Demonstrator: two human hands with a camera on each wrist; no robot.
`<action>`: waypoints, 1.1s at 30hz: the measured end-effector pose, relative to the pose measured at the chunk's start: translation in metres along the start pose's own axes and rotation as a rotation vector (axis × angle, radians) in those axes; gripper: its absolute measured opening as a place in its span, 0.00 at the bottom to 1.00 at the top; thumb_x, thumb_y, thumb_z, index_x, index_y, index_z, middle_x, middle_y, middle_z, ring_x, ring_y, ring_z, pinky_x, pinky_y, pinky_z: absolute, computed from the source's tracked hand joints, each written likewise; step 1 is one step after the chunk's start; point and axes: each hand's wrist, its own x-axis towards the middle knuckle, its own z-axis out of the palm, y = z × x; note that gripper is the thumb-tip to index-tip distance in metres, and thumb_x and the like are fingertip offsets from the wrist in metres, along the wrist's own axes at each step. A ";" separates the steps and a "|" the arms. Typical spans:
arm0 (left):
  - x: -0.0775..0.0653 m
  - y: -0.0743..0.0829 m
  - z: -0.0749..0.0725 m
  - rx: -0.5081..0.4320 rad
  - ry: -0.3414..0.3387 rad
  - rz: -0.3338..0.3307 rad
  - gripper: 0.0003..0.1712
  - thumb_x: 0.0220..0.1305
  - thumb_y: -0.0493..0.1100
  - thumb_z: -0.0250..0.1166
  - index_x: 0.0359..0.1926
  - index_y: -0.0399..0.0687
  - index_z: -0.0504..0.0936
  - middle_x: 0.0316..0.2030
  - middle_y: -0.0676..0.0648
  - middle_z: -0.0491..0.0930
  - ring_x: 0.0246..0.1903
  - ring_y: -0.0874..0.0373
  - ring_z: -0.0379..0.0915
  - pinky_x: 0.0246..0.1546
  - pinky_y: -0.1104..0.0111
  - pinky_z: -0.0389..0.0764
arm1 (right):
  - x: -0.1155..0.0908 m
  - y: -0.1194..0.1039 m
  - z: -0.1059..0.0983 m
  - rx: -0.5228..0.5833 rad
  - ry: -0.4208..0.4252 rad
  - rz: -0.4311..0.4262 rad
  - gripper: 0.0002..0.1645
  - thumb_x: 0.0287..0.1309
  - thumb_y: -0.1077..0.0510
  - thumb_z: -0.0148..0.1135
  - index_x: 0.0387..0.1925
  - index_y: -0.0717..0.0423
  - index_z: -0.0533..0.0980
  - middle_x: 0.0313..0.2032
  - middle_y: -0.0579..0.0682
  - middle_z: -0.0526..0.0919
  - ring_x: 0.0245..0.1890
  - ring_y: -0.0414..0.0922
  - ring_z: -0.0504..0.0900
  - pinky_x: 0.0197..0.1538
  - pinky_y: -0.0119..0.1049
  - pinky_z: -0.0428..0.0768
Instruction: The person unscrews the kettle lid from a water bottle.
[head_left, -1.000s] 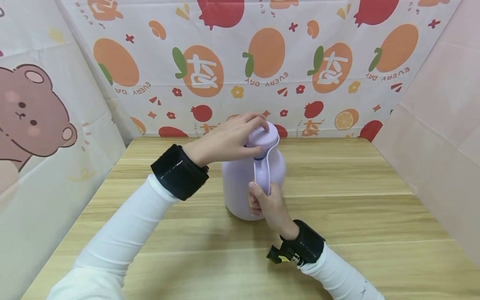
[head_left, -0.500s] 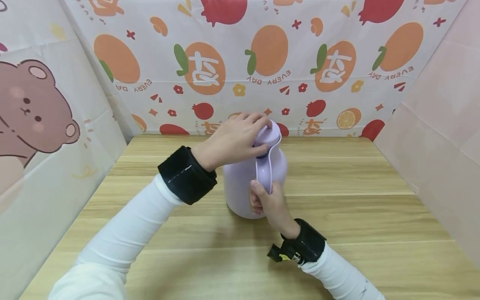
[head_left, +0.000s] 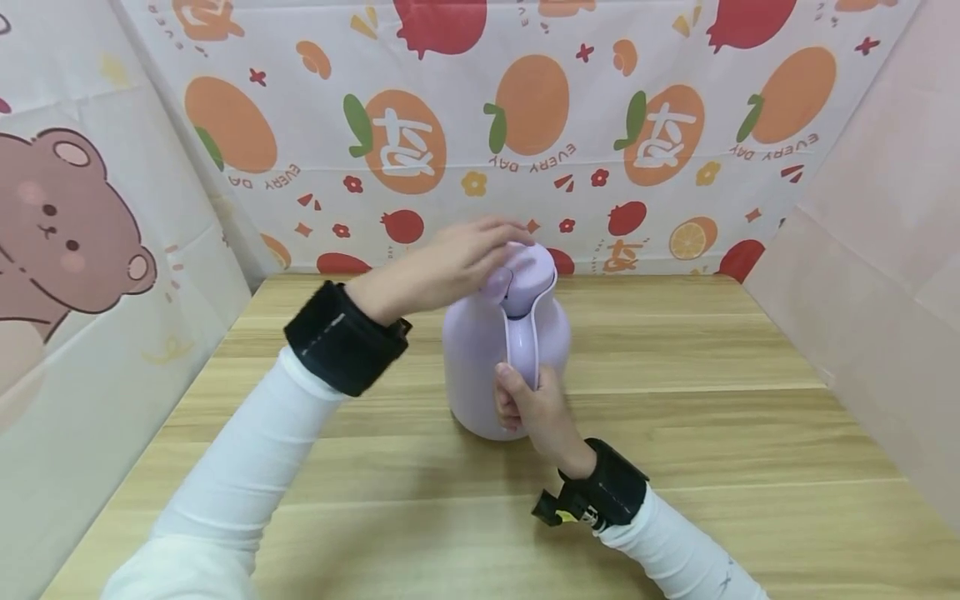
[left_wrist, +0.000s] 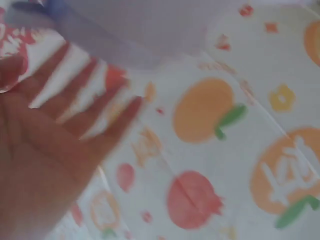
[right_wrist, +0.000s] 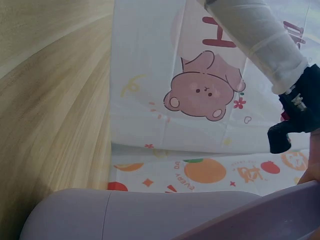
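Observation:
A lavender thermos jug stands upright on the wooden table, its round lid on top and its handle facing me. My right hand grips the lower handle, thumb lying along it. Over the left side of the lid reaches my left hand, fingers extended. The left wrist view is blurred; there the left hand's spread fingers show beside the pale jug with nothing held. In the right wrist view the jug's side and handle fill the bottom.
The light wooden table spreads around the jug. Behind it hangs a fruit-print cloth, with a bear-print cloth on the left and a pale pink one on the right. Black bands circle both wrists.
My left hand has loosened from the lid and drawn back to the left, its thumb off the lid's front. The right hand keeps its grip, and the jug stays in place.

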 end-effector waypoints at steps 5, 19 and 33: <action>-0.009 -0.025 -0.005 -0.132 -0.012 0.042 0.24 0.64 0.28 0.46 0.58 0.46 0.72 0.57 0.49 0.70 0.57 0.57 0.63 0.55 0.63 0.65 | -0.001 0.001 0.000 -0.014 0.003 -0.002 0.24 0.60 0.54 0.49 0.15 0.64 0.58 0.11 0.44 0.61 0.10 0.39 0.59 0.13 0.34 0.56; -0.019 -0.029 -0.002 -0.084 -0.051 0.064 0.22 0.66 0.40 0.54 0.61 0.47 0.71 0.61 0.46 0.65 0.61 0.52 0.56 0.57 0.56 0.60 | -0.005 0.002 0.000 0.002 0.004 -0.003 0.24 0.60 0.53 0.49 0.14 0.64 0.58 0.11 0.44 0.60 0.09 0.39 0.58 0.13 0.38 0.53; -0.019 -0.021 0.010 0.080 0.079 0.038 0.21 0.62 0.50 0.60 0.55 0.49 0.76 0.53 0.46 0.68 0.55 0.52 0.57 0.49 0.59 0.67 | -0.004 0.001 0.000 0.026 -0.014 -0.004 0.23 0.60 0.54 0.48 0.15 0.62 0.58 0.11 0.43 0.59 0.09 0.38 0.57 0.13 0.40 0.50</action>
